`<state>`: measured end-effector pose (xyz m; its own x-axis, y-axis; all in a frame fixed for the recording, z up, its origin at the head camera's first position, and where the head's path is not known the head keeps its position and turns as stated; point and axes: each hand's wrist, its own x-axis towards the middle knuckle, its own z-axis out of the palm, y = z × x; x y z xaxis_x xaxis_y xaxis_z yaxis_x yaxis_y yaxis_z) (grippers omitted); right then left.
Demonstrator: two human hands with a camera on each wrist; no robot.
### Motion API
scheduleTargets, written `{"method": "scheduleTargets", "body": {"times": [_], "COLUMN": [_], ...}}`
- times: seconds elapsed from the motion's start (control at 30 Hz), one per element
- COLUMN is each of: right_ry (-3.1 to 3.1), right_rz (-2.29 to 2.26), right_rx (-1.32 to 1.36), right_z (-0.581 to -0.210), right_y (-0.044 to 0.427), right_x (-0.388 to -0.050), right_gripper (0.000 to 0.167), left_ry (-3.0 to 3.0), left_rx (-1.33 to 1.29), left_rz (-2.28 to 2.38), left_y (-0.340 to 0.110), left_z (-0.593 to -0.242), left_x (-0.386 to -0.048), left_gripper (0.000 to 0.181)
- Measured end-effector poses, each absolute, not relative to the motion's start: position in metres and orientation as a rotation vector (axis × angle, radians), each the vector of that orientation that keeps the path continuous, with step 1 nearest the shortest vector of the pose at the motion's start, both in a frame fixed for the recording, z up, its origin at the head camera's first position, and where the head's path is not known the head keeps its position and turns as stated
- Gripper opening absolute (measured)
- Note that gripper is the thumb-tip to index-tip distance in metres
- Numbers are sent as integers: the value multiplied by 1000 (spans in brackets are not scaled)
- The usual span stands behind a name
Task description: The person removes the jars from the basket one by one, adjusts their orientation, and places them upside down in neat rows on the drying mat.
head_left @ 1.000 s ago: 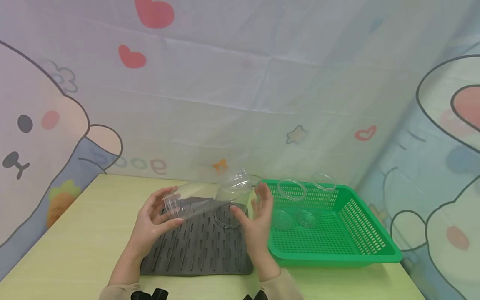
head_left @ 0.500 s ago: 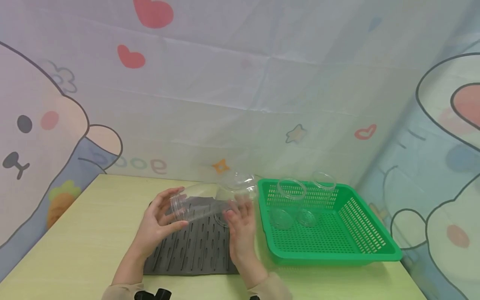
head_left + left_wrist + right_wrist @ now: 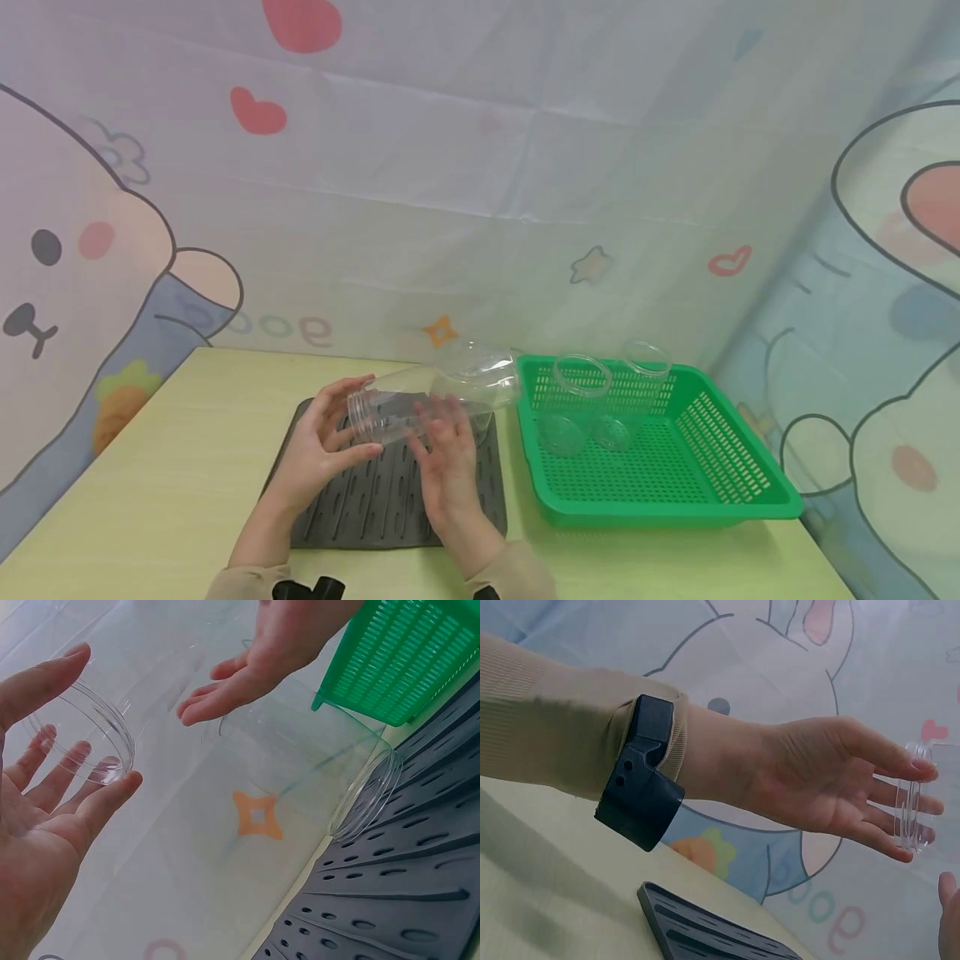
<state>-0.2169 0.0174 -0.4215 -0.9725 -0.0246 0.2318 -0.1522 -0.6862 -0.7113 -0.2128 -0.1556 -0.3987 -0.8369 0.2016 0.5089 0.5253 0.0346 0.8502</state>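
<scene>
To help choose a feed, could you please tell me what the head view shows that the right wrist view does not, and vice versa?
Only head: the green basket and clear cups inside it.
Only right wrist: the full black wrist mount on the left sleeve, which the head view crops.
Both: the left hand gripping a clear container, and the grey mat.

The left hand (image 3: pixel 324 440) holds a clear cup (image 3: pixel 408 398).

From my station I read pale coloured letters (image 3: pixel 315 332) low on the backdrop (image 3: pixel 450 208), right to left: g, o, o, then one too faint to be sure of.
</scene>
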Motion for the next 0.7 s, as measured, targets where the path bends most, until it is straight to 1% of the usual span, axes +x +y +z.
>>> {"method": "scheduleTargets", "body": {"times": [0.13, 0.5, 0.7], "right_ry": [-1181, -1141, -1144], "right_rz": [2811, 2803, 2780], "right_rx": [337, 327, 337], "right_z": [-419, -420, -418], "right_y": [11, 6, 8], "right_x": [-216, -217, -217], "right_gripper": [72, 64, 67], "left_ry": [-2058, -2104, -2134], "left_rx": [-754, -727, -728], "left_rz": [-1895, -1931, -1922], "left_y": [-156, -159, -160], "left_z": [-399, -400, -401], "left_x": [-213, -213, -213], "left_gripper": [75, 77, 79]}}
